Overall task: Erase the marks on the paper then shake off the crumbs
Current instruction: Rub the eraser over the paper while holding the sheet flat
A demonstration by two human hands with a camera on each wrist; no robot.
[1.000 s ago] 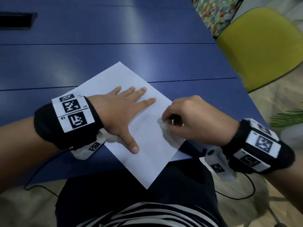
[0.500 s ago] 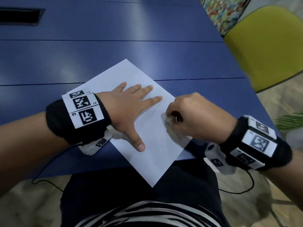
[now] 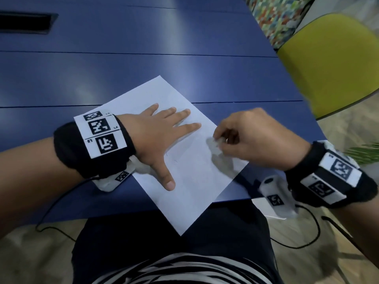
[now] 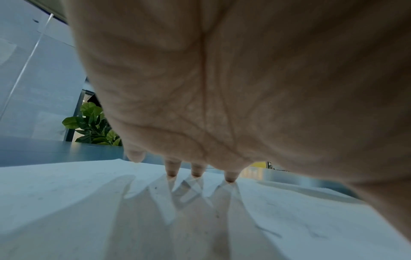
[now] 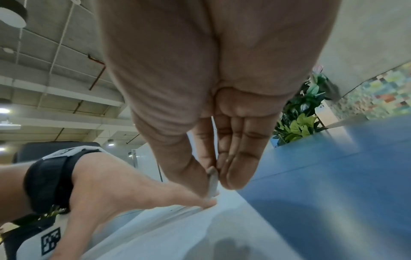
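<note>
A white sheet of paper (image 3: 192,181) lies cornerwise on the blue table (image 3: 123,78), its near corner hanging over the table's front edge. My left hand (image 3: 155,136) lies flat on the sheet with fingers spread, pressing it down; the left wrist view has the fingertips (image 4: 172,171) on the paper (image 4: 66,202). Faint pencil marks (image 3: 174,160) show beside the left thumb. My right hand (image 3: 246,138) pinches a small white eraser (image 3: 217,140) at the paper's right edge. In the right wrist view the eraser (image 5: 212,183) sits between thumb and fingers above the paper (image 5: 166,228).
A yellow chair (image 3: 328,64) stands at the table's right side. A dark slot (image 3: 24,23) is cut into the table at the far left. Cables (image 3: 297,242) hang from both wrist bands below the table edge. My lap is under the paper's near corner.
The right hand has shifted slightly along the paper's right edge with the eraser and its fingers have loosened a little. The left hand stays flat on the sheet.
</note>
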